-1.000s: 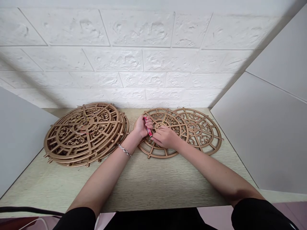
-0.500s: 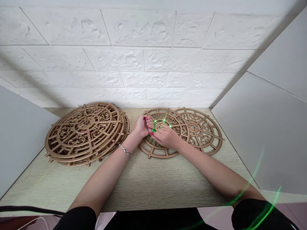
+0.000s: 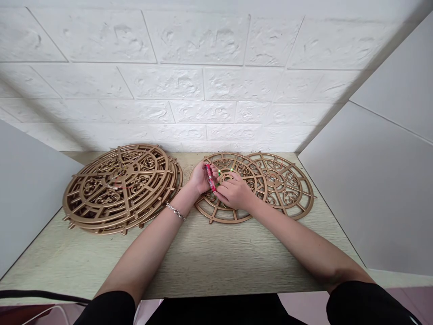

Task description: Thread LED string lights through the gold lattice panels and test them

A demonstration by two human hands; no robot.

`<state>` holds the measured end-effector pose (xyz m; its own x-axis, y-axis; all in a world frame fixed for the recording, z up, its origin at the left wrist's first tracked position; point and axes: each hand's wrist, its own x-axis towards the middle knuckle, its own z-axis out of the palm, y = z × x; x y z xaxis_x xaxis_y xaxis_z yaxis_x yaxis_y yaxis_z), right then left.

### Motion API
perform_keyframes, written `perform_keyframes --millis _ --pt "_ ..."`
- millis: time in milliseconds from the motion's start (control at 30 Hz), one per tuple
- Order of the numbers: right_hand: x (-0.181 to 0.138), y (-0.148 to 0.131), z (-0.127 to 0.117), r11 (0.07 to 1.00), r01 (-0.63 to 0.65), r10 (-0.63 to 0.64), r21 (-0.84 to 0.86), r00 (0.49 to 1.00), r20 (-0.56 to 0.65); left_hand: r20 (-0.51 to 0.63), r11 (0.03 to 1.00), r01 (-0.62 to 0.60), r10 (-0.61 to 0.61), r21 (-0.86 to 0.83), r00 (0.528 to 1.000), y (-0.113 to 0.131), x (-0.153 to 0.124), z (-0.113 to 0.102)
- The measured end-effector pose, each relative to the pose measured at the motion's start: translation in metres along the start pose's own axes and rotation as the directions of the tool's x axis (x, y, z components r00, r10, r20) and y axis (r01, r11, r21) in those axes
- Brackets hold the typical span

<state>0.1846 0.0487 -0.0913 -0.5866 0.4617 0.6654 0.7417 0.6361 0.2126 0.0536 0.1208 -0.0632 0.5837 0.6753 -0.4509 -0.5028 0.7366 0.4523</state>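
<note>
My left hand (image 3: 200, 179) is closed on a small red cylinder, like a battery (image 3: 209, 177), held above a round gold openwork disc (image 3: 226, 212). My right hand (image 3: 233, 192) rests on the middle of that disc, fingers curled and pinched against the lower end of the red cylinder. Small green and yellow lights (image 3: 226, 171) glow on the disc just beyond my fingers. A silver bracelet (image 3: 176, 211) sits on my left wrist.
A stack of several matching gold discs (image 3: 120, 187) lies at the left of the pale wood-grain table (image 3: 203, 257). Another disc (image 3: 287, 185) lies partly under the middle one at the right. Grey panels wall both sides, a white brick wall behind. A black cable (image 3: 37, 295) runs at bottom left.
Green lights came on at the disc's middle half a second ago and are dimmer now. My hands have barely shifted; the red cylinder has turned slightly more upright.
</note>
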Motion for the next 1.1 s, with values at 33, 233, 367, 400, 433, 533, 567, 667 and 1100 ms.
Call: perform_keyframes --millis 33,233,367,400,433,533,567,667,1100 --pt "-0.0003 -0.0002 0.0000 1.000 -0.002 0.002 0.002 1.000 0.010 0.002 1.000 0.010 -0.010 0.006 1.000 0.0004 -0.0002 -0.0001" --pt "-0.0014 -0.0007 0.0012 1.000 0.015 -0.016 0.017 0.998 0.054 0.076 0.998 0.065 -0.064 -0.019 0.995 0.0011 -0.0025 -0.0010" --pt "-0.0009 0.0006 0.0021 0.998 0.050 -0.051 0.031 0.998 0.039 0.095 0.994 0.090 -0.083 -0.064 0.992 0.0005 -0.0012 -0.0034" --pt "-0.0007 0.0008 0.0020 0.998 0.057 -0.058 0.032 0.998 0.039 0.093 0.993 0.090 -0.083 -0.071 0.992 0.0004 -0.0006 -0.0041" --pt "-0.0006 0.0009 0.0018 0.997 0.067 -0.068 0.032 0.997 0.037 0.092 0.993 0.087 -0.080 -0.075 0.993 0.0003 -0.0001 -0.0048" --pt "-0.0003 0.0003 0.0003 0.994 0.111 -0.111 0.023 0.994 0.018 0.101 0.993 0.078 -0.069 -0.085 0.992 0.0003 0.0014 -0.0069" --pt "-0.0002 0.0000 -0.0002 0.992 0.127 -0.127 0.015 0.992 0.015 0.107 0.993 0.078 -0.068 -0.090 0.992 0.0004 0.0019 -0.0074" --pt "-0.0001 -0.0009 -0.0009 0.990 0.143 -0.143 -0.008 0.989 0.031 0.103 0.991 0.072 -0.061 -0.111 0.993 0.0008 0.0029 -0.0083" --pt "-0.0004 -0.0014 -0.0015 0.999 0.038 -0.037 -0.009 0.995 0.088 0.099 0.998 0.042 -0.037 -0.042 0.994 -0.0004 0.0027 -0.0043"
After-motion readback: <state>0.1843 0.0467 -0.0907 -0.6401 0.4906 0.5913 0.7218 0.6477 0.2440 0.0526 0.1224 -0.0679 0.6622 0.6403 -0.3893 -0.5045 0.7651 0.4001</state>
